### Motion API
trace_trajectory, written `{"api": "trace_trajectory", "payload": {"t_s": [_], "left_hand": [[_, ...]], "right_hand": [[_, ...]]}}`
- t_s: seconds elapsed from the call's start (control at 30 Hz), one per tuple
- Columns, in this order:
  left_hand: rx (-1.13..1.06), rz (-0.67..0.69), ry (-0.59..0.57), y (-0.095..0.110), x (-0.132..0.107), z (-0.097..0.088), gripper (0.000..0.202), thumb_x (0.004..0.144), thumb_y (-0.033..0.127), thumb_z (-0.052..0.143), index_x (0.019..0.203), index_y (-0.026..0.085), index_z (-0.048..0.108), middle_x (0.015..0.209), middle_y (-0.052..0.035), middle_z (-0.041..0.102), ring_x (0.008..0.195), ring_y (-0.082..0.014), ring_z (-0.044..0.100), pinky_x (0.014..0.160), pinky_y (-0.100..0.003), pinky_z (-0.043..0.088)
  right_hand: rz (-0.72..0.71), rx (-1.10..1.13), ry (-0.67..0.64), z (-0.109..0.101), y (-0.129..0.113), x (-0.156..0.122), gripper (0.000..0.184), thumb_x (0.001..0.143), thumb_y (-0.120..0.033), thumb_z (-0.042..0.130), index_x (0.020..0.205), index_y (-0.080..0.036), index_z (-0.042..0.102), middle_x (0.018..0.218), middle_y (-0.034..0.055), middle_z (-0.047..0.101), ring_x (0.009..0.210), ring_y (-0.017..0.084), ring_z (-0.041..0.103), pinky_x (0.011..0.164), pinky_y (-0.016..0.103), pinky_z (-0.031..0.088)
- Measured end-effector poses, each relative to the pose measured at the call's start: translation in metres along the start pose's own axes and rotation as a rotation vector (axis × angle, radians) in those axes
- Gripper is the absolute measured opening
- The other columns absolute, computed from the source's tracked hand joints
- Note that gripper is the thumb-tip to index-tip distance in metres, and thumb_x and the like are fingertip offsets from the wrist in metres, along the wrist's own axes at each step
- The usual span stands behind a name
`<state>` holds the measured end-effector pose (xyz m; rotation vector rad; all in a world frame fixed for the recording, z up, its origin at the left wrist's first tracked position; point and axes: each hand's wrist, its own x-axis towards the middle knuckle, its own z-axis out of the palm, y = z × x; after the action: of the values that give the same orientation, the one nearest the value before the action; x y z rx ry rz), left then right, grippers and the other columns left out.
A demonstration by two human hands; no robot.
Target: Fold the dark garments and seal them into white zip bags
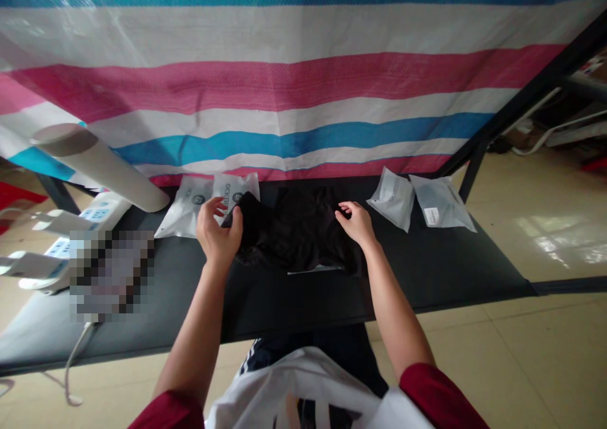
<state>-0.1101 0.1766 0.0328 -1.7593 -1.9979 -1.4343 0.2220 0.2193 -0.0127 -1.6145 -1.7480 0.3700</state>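
Two hands are working over the dark surface (441,271) as I'm watching remotely. Going left to right, white zip packets (184,211) are lying beyond the left hand (218,239), whose fingers (228,217) are pinching the left edge of a black garment (298,233) spread lengthwise across the middle; the right hand (358,223) is touching its right side, curled fingers (345,211) gripping or not I cannot tell, just short of two more packets (417,198).

Free room: the dark surface (294,306) lay open below the left hand (219,236) and right hand (356,222), in front of the black garment (303,233).
Left obstacles: white plastic bags (199,205) and a leaning cardboard tube (99,167) stood there.
Right obstacles: clear plastic bags (391,198) lay there.
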Motion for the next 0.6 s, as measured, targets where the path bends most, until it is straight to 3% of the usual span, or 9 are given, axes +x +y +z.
{"api": "trace_trajectory", "payload": {"t_s": [0.07,0.13,0.27,0.33,0.4,0.5,0.6], "left_hand": [[0.004,-0.135,0.068,-0.011,-0.005,-0.012,0.043,0.084,0.039,0.062,0.12,0.018,0.051,0.096,-0.0036,0.063,0.073,-0.0148,0.059,0.071,-0.029,0.047],[0.056,-0.26,0.041,-0.019,-0.017,-0.023,0.043,0.084,0.043,0.061,0.118,0.019,0.051,0.093,-0.0024,0.063,0.068,-0.0139,0.058,0.067,-0.027,0.046],[0.291,-0.411,-0.313,-0.026,-0.037,-0.036,0.046,0.087,0.057,0.053,0.115,0.02,0.055,0.096,-0.0056,0.067,0.079,-0.0217,0.065,0.068,-0.03,0.046],[0.398,-0.39,-0.461,-0.024,-0.039,-0.039,0.044,0.088,0.058,0.05,0.108,0.02,0.059,0.102,-0.0091,0.068,0.09,-0.027,0.066,0.069,-0.032,0.046],[0.456,-0.344,-0.537,-0.019,-0.035,-0.041,0.037,0.089,0.053,0.049,0.097,0.021,0.062,0.106,-0.0105,0.067,0.095,-0.0292,0.066,0.069,-0.032,0.046],[0.383,-0.294,-0.551,0.0,-0.022,-0.039,0.026,0.09,0.044,0.048,0.087,0.021,0.061,0.103,-0.0082,0.068,0.095,-0.0263,0.067,0.07,-0.03,0.047],[0.097,-0.189,-0.521,0.034,-0.01,-0.029,0.025,0.092,0.041,0.046,0.094,0.02,0.06,0.1,-0.007,0.068,0.095,-0.0226,0.068,0.073,-0.029,0.049]], "right_hand": [[-0.007,-0.003,0.0,-0.001,0.0,0.0,0.025,0.083,-0.03,0.059,0.103,-0.016,0.068,0.098,0.0089,0.07,0.085,0.021,0.065,0.081,0.035,0.051],[-0.018,-0.02,-0.01,-0.001,0.001,0.0,0.025,0.084,-0.03,0.06,0.103,-0.016,0.068,0.098,0.0088,0.07,0.086,0.022,0.065,0.081,0.034,0.051],[-0.051,-0.073,-0.037,-0.002,0.0,-0.001,0.025,0.085,-0.028,0.061,0.107,-0.016,0.067,0.1,0.0097,0.07,0.088,0.022,0.065,0.081,0.034,0.051],[-0.064,-0.103,-0.045,-0.003,-0.002,-0.002,0.026,0.086,-0.029,0.062,0.108,-0.017,0.067,0.101,0.0101,0.069,0.091,0.023,0.065,0.083,0.034,0.05],[-0.074,-0.129,-0.056,-0.005,-0.003,-0.003,0.026,0.086,-0.03,0.063,0.108,-0.017,0.067,0.101,0.0105,0.069,0.095,0.025,0.065,0.085,0.034,0.05],[-0.08,-0.126,-0.083,-0.008,-0.004,-0.003,0.026,0.086,-0.03,0.063,0.108,-0.017,0.068,0.101,0.0105,0.07,0.096,0.025,0.066,0.085,0.033,0.05],[-0.052,-0.099,-0.091,-0.011,-0.001,-0.002,0.027,0.086,-0.031,0.064,0.109,-0.017,0.068,0.103,0.0099,0.07,0.092,0.023,0.067,0.082,0.031,0.05]]}}
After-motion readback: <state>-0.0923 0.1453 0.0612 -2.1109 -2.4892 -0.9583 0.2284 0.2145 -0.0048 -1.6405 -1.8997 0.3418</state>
